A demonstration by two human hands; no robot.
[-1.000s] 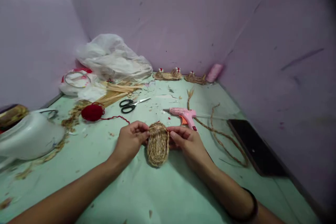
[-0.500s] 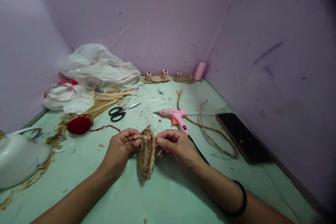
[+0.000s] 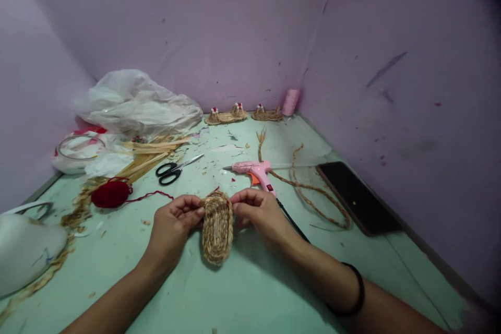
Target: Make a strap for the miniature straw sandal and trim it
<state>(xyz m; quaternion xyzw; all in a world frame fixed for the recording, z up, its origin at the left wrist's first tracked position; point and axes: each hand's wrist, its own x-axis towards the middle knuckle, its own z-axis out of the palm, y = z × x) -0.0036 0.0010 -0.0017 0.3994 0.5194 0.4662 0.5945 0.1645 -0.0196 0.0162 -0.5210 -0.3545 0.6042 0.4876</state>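
Note:
Between my hands is a small oval sole of coiled, braided straw point(image 3: 217, 232), its flat coiled face toward me. My left hand point(image 3: 174, 227) pinches its upper left edge between thumb and fingers. On the other side, my right hand point(image 3: 260, 214) is closed at the upper right edge, with a bit of red showing by the fingertips. A red yarn ball point(image 3: 111, 192) lies to the left, its strand running toward my left hand. Beyond the hands rests a pink glue gun point(image 3: 254, 168) with an orange trigger, and black-handled scissors point(image 3: 172, 169) lie to its left.
Small straw slippers point(image 3: 227, 117) with red and white trims stand by the back wall beside a pink thread spool point(image 3: 290, 102). A braided cord point(image 3: 321, 206) and a phone point(image 3: 358, 197) lie right. Straw strips point(image 3: 154, 152), a plastic bag point(image 3: 136, 102) and a white object point(image 3: 29, 253) are left.
The straw piece has turned so its flat coiled face shows, and the braided strap across its top is now out of sight. Both hands keep hold. The view has shifted slightly.

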